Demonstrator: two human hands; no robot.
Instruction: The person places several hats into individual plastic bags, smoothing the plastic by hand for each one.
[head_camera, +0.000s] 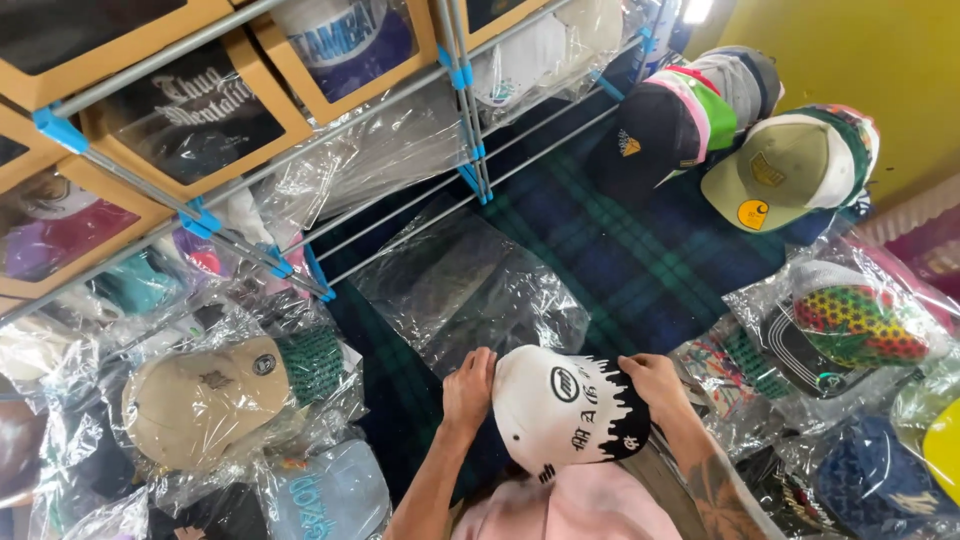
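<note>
From my seat at the feed, both hands are on a white-and-black cap (568, 410) held low in the middle of the view, just above a pink shirt (560, 510). The left hand (468, 388) has fingers curled over the cap's white side, pinching the edge; the right hand (655, 382) grips the black side the same way. The cap's long axis runs roughly left to right between the hands, crown up toward the camera, black drippy pattern on the right half. I honestly can't tell where the brim points, it's hidden. Just beyond the cap, an empty clear plastic bag (470, 285) lies on the dark plaid cloth (640, 260). A bagged tan cap (215, 395) sits off to the left, and a metal rack (400, 190) stands farther back.
</note>
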